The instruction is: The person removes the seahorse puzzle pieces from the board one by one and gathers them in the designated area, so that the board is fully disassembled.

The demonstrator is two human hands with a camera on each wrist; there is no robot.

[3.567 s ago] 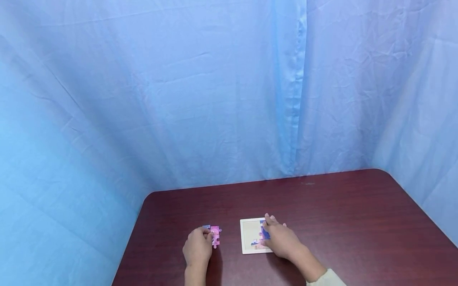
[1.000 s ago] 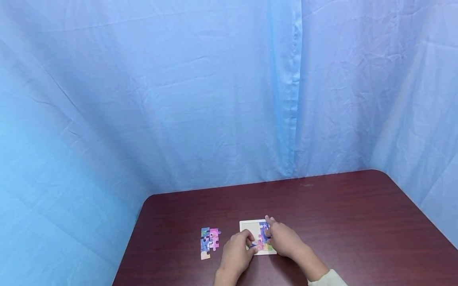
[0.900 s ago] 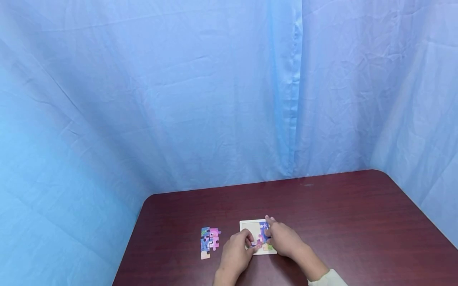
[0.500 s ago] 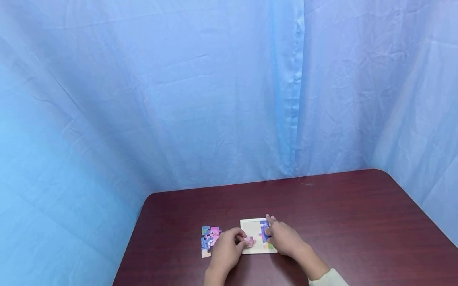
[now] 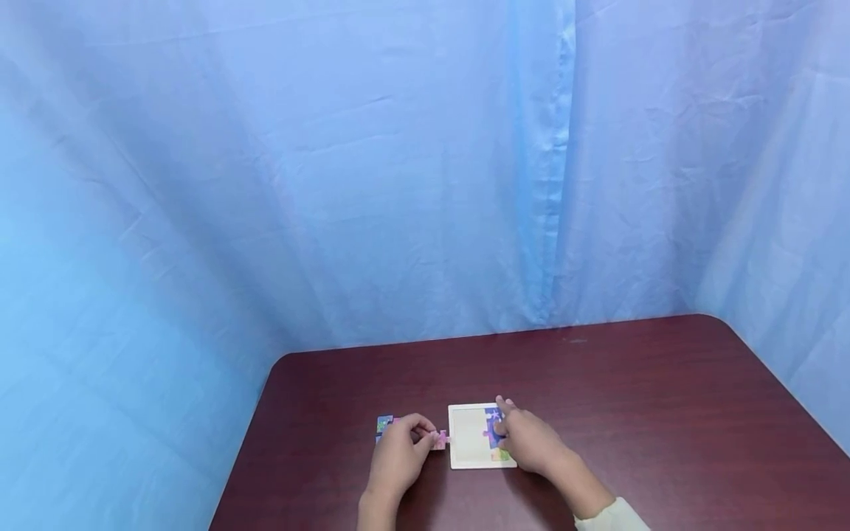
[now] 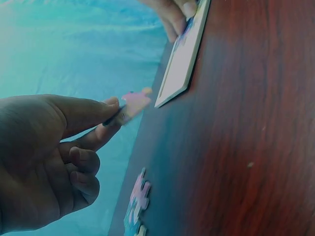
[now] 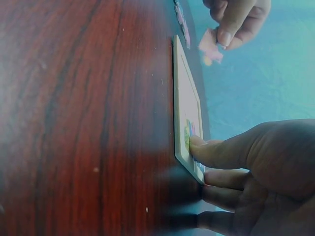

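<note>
Left wrist view: left hand (image 6: 47,152) pinches the piece (image 6: 135,105) between thumb and forefinger, above the desk (image 6: 246,118), just beside the tray (image 6: 180,69).
Piece: likely light, stiff, hardly slippery; best held by its flat faces (knobs would chip first).
Right hand (image 7: 275,169): fingers mostly straight, thumb pressed on the tray's right part.
Tray: low rim could snag knobs; bare base gives room at left.
Loose pieces (image 6: 138,199): near the left hand.

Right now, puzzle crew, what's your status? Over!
Left hand: pinching pink puzzle piece. Right hand: touching pieces in the tray. Between held piece and tray: nothing seen in the way.
</note>
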